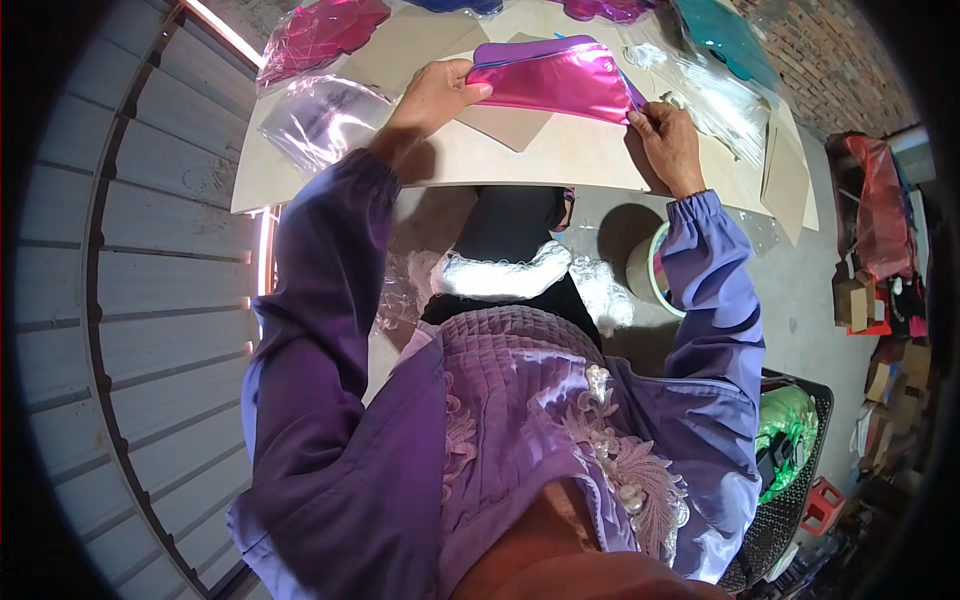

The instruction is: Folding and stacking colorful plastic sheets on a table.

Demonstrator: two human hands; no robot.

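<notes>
Pinching both ends of that shiny magenta fabric piece (pixel 560 80) over the surface (pixel 560 160), left hand (pixel 435 95) and right hand (pixel 668 140) closed on it — looks light, floppy, slippery, so grip the seamed edges.

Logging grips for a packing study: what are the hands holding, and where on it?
Both hands hold a shiny magenta pouch: left hand at its left end, right hand at its lower right corner.

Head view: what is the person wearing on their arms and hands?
Both arms wear long, loose, satiny purple sleeves gathered with elastic at the wrist; the right sleeve looks lighter, more lavender. The left hand and right hand are bare, without gloves. No rings or watch can be made out.
</notes>
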